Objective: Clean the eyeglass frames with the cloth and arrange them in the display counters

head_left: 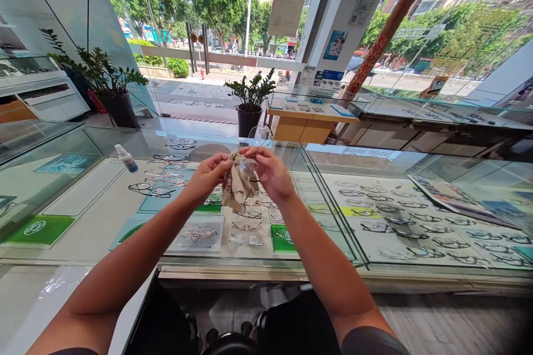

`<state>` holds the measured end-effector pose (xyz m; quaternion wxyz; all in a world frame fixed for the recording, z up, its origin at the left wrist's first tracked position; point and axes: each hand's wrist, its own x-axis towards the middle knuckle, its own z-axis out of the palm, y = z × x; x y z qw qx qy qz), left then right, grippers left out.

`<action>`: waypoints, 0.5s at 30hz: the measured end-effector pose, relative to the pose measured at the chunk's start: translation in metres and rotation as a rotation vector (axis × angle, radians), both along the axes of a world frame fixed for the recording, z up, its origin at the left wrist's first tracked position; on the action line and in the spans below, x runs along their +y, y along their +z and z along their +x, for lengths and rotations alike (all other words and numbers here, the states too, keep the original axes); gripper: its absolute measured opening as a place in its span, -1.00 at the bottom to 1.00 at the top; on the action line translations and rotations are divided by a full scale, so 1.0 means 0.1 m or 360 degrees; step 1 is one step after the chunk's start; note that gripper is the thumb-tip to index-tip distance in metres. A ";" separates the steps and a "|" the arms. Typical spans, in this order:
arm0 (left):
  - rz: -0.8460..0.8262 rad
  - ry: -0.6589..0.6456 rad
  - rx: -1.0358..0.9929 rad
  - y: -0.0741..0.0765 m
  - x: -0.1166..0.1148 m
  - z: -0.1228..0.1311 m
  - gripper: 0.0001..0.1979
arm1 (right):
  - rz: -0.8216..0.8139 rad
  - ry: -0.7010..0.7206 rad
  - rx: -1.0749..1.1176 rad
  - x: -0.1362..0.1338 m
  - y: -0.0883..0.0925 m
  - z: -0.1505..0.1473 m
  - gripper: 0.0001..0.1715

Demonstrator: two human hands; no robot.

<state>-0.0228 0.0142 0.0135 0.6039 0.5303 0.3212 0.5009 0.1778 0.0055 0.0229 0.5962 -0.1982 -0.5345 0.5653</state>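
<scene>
Head view looks down over a glass display counter (328,158) in a shop, with a large window (216,16) beyond it and trees outside. Past the counter stand a potted plant (250,97) and a wooden desk (300,127). Under the counter's glass lie rows of eyeglasses (412,227), and on top, left of the hands, stands a small spray bottle (126,158).

Above the counter's middle, both forearms reach in from the near side. The left hand (206,176) is closed, pinching a creased beige cloth (238,186) that hangs down between the hands. The right hand (270,173) has its fingers curled in a pinch on a clear lens (249,168), which sits against the top of the cloth, just left of those fingertips. The right hand is the nearer to the lens. Its long axis looks roughly level, though fingers hide part of its edge.
</scene>
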 end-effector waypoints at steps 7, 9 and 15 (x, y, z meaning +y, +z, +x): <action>-0.0095 -0.0057 -0.0187 0.03 0.01 -0.01 -0.58 | 0.0011 -0.0064 -0.0069 0.01 0.00 0.00 -0.84; -0.0105 -0.0071 -0.0229 0.02 0.02 -0.01 -0.62 | 0.0016 -0.0072 -0.0081 0.01 0.00 0.01 -0.84; -0.0140 -0.0059 -0.0295 0.00 0.04 -0.04 -0.55 | 0.0020 -0.0048 -0.0068 0.01 -0.01 0.00 -0.82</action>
